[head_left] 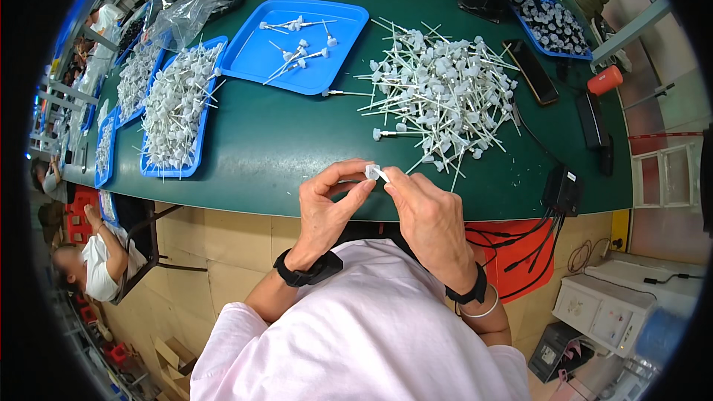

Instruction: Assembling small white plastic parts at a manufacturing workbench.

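In the head view, both hands meet just over the near edge of the green bench (252, 156), around one small white part (374, 172). The left hand (330, 197) pinches its wider end between thumb and forefinger; the right hand (431, 212) grips the narrow end with its fingertips, partly hiding it. The step in hand looks like close two-handed work on this single piece. The next move seems to call for a light, steady pinch, with both ends kept in line.

Toward the bench's far edge, right of its middle, lies a pile of white stemmed parts (445, 89). Their stems point every way and could snag a reaching hand. Left of it stands a blue tray (327, 78) with a few such parts; nearer the left end is a heaped tray (182, 172). A phone (531, 70) lies just beside the pile, and a black box (562, 189) with cables sits at the near right corner, where a sleeve or wrist might catch.
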`<state>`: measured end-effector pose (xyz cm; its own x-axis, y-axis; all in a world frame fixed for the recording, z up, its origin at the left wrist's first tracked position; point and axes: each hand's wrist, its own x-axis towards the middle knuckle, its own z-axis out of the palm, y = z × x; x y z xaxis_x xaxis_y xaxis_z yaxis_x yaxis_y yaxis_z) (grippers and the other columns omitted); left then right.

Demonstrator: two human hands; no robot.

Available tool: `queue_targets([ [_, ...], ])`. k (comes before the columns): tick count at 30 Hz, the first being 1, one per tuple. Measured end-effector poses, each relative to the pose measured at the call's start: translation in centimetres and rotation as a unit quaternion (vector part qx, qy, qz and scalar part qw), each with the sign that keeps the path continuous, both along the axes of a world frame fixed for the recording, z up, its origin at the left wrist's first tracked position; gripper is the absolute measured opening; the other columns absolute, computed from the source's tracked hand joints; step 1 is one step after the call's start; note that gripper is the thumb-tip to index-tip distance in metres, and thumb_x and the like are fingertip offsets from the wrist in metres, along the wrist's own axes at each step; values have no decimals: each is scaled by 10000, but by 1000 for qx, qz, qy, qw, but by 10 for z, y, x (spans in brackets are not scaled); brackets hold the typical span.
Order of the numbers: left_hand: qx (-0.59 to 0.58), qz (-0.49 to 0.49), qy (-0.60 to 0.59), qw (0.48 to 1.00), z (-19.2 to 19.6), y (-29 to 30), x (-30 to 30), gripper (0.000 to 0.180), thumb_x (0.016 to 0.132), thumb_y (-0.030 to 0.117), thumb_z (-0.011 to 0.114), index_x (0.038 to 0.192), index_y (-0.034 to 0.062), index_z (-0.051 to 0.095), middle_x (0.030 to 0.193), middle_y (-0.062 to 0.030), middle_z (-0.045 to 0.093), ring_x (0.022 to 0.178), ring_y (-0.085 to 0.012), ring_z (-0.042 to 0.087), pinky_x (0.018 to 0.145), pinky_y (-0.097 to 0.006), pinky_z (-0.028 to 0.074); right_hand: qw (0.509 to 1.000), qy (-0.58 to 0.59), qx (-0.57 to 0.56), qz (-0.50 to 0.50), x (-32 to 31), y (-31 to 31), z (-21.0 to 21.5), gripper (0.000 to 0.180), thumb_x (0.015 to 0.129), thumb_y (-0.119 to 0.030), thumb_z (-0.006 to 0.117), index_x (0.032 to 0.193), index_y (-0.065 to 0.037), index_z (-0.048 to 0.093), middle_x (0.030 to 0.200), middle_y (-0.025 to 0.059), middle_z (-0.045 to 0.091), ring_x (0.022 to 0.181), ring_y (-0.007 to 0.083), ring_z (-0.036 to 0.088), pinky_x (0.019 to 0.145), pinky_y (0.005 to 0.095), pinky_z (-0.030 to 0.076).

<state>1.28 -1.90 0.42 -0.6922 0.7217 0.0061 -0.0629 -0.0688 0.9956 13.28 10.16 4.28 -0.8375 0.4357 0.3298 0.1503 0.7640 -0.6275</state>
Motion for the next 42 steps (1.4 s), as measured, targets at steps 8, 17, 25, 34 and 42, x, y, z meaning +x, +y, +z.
queue_targets([
  [8, -8, -7, 61, 998, 2, 3, -4, 258, 845, -46, 672, 1095, 11, 699, 1186, -103, 611, 949, -137, 620, 821, -255, 533, 994, 38, -98, 41, -2, 10, -3, 107, 910, -80, 617, 1007, -39, 596, 749, 160, 613, 637, 378, 604, 522, 434, 457],
  [17, -31, -23, -13, 999, 0, 0, -3, 255, 869, -18, 668, 1123, -9, 679, 1049, -81, 675, 851, -105, 633, 714, -230, 531, 977, -25, -204, 56, -2, 19, 3, 145, 948, -139, 588, 1015, -22, 641, 725, 201, 615, 661, 400, 605, 553, 442, 442],
  [25, -4, -27, -44, 999, 2, 2, 0, 258, 894, -32, 643, 1146, 15, 674, 962, -62, 702, 878, -103, 668, 706, -201, 509, 944, -62, -316, 64, -2, 25, -5, 196, 968, -176, 575, 1001, -9, 673, 576, 153, 529, 487, 251, 515, 489, 354, 398],
  [34, 8, -2, -27, 1000, -6, 2, -1, 264, 889, -47, 641, 1147, -2, 668, 1006, -71, 697, 896, -120, 672, 780, -225, 511, 885, -94, -443, 110, -6, 31, -17, 267, 1020, -215, 499, 1001, -14, 675, 546, -5, 492, 499, 61, 458, 469, 262, 370],
  [42, -5, 9, -62, 998, -1, 11, -2, 204, 911, 33, 641, 1104, -31, 661, 942, -97, 715, 856, -145, 693, 706, -241, 527, 936, -91, -331, 79, -8, 25, -6, 251, 1018, -212, 474, 976, 0, 602, 575, 115, 528, 506, 244, 538, 521, 374, 428],
])
